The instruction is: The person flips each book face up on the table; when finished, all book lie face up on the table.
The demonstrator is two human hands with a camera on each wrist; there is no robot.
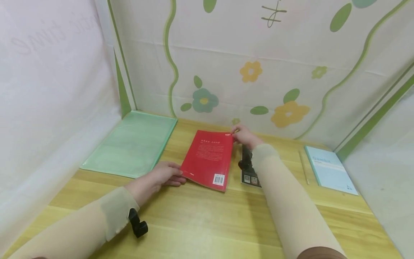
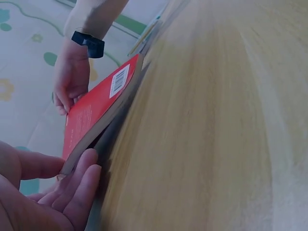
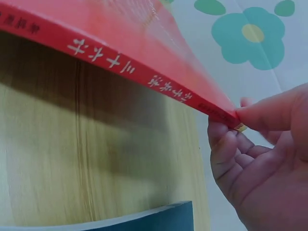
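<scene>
fingers of right hand [image 1: 244,136] pinch red book [image 1: 208,159] corner; left hand [image 1: 163,175] fingers straight, touching its edge

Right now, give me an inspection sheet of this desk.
Surface: wooden desk, light grain.
Job's things: red book, back cover up with its barcode showing, raised off the desk at the right hand's corner.
Clutter: green plastic folder at left; dark book beside the red one; light blue notebook and pencil at right.
Grippers: left hand touches the near corner; right hand pinches the far corner.
Cables: nothing seen.
Surroundings: floral cloth backdrop.
</scene>
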